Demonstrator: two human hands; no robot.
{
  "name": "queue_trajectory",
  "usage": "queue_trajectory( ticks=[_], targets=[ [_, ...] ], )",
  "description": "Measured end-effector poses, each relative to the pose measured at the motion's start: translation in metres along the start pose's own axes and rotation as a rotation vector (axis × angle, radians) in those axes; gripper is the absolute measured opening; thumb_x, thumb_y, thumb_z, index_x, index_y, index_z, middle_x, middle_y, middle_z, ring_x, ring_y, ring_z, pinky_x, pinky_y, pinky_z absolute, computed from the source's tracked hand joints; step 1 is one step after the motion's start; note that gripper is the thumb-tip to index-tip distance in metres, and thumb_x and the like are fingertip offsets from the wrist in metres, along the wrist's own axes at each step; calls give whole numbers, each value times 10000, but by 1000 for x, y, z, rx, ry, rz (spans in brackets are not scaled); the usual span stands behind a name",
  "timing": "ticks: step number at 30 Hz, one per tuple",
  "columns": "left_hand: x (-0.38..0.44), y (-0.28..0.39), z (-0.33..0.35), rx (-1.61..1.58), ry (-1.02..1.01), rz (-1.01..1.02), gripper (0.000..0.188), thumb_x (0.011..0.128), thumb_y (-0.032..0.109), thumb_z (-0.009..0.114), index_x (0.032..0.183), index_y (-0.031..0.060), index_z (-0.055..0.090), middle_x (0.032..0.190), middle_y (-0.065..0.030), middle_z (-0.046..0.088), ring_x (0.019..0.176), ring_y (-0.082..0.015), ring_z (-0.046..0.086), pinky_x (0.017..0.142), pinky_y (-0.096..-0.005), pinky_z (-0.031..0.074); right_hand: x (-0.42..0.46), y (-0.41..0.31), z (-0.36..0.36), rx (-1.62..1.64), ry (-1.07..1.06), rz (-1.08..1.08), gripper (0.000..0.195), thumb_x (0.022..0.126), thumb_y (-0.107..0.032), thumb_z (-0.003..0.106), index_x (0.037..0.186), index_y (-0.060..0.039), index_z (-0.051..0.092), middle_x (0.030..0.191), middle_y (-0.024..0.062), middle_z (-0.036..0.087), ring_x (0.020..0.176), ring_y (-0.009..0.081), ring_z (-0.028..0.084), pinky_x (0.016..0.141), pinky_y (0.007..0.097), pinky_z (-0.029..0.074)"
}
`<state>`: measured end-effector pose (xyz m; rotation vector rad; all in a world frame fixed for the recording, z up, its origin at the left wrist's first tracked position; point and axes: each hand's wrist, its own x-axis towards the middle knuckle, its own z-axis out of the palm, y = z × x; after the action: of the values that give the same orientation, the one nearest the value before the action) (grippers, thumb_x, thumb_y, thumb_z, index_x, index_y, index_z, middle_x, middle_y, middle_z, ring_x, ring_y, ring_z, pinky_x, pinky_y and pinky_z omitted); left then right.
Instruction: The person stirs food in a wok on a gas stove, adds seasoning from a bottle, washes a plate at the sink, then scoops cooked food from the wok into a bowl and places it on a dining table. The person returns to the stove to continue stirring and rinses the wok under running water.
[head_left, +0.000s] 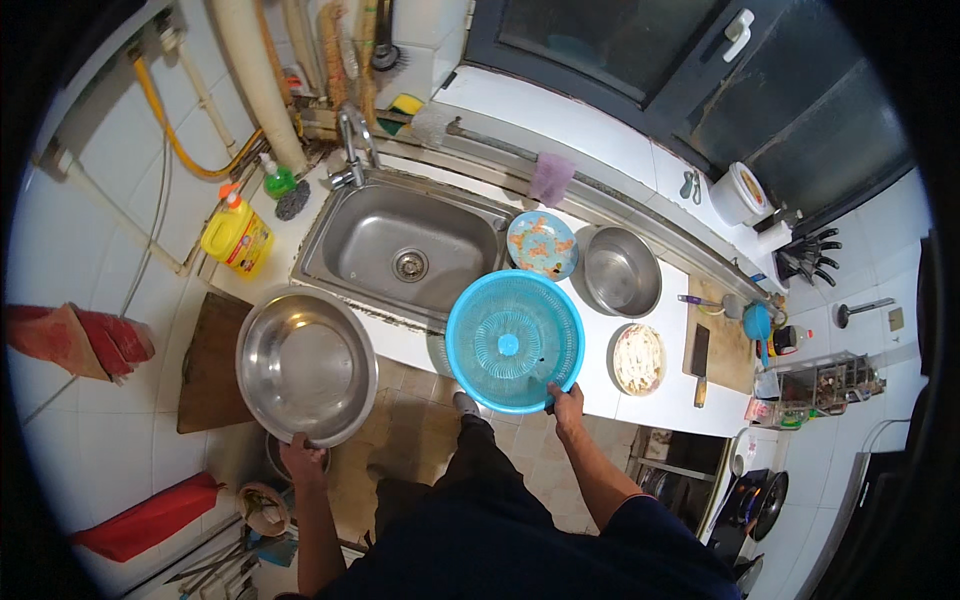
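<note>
My left hand (301, 457) grips the near rim of a wide stainless steel basin (306, 360), tilted so that its bare inside shows. In my right hand (566, 405) is the rim of a blue plastic colander (517, 300), which overlaps the counter's front edge and the sink's right corner. A small dark speck lies inside the colander. Between and beyond both vessels is a stainless steel sink (420, 217) with a drain in its floor. Right behind the colander, a light blue plate (541, 240) bears orange food scraps. Beside it stands a steel pot (622, 271).
A chrome faucet (351, 150) rises behind the sink. A yellow pump bottle (238, 236) stands left of it. A bowl of pale food (639, 360) is on the counter (592, 386). A cleaver (700, 360) lies on a cutting board (727, 337). Far right, a pan (771, 506) sits over a flame.
</note>
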<state>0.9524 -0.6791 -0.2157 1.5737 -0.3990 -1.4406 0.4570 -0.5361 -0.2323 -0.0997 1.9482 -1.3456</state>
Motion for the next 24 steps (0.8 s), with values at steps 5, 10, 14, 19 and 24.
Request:
queue_trajectory(
  ticks=[5,10,14,19,24],
  targets=[
    [-30,-25,72,62,-19,86,393,861,32,560,1239,41,452,944,-101,554,664,-185,540,518,-354,419,69,30,-73,-357,120,-125,504,825,-433,712,991,23,574,736,89,595,535,159,550,457,282,441],
    [-71,-15,132,-136,28,-15,443,868,61,558,1290,71,424,1036,-116,568,800,-221,575,566,-359,467,150,-81,-103,42,201,48,650,802,-563,690,1039,30,572,746,101,601,542,172,568,468,281,462],
    [-64,-18,131,-14,111,17,398,860,74,558,1241,62,447,1066,-126,573,891,-239,585,598,-350,492,251,-64,-147,491,-226,325,415,902,-453,571,934,-40,577,664,67,574,505,186,547,438,292,463],
    [-78,-12,123,16,163,74,291,847,77,570,1128,64,497,877,-71,587,651,-186,572,494,-330,471,276,-59,-171,382,-68,199,230,897,-246,538,865,-25,590,587,76,542,445,169,493,378,279,405],
    [-72,-30,84,-115,149,84,393,867,79,542,1232,39,404,929,-113,588,683,-200,589,506,-315,480,234,-91,-182,-20,216,75,224,843,-190,569,747,12,582,565,133,582,369,172,478,336,285,379]
  ],
)
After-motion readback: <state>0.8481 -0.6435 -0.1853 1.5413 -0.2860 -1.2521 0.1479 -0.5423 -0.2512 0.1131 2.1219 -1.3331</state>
